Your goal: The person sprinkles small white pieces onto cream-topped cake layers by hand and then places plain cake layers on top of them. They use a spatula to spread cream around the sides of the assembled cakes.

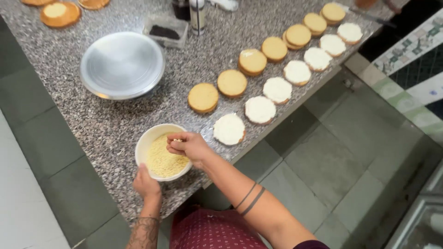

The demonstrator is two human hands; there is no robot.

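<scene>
From the head camera, a speckled grey stone counter (pixel 115 124) runs across the picture, with grey floor tiles on both sides of it.

Near the front edge of the counter stands a white bowl (pixel 146 140) filled with pale yellow crumbs (pixel 161 161). The left hand (pixel 146 184) rests against the near rim of the bowl, with the thumb up on the rim and the fingers curled around the outside; it holds the bowl. The right hand (pixel 188 146) is over the right part of the bowl, just above the crumbs. Its fingers are closed together in a pinch, and a few crumbs can be seen at the fingertips.

Just to the right of the bowl begins a slanted row of round cakes covered with white cream (pixel 229 129), going away toward the far right corner of the counter. Behind it, a second row of plain golden cakes (pixel 203 97) runs parallel.

To the left of these rows there is a round metal turntable (pixel 122 64). Behind it lies a small clear container with something dark inside (pixel 164 31), and next to it stands a bottle (pixel 197 16). More golden cakes (pixel 60 14) lie at the far left corner.
</scene>
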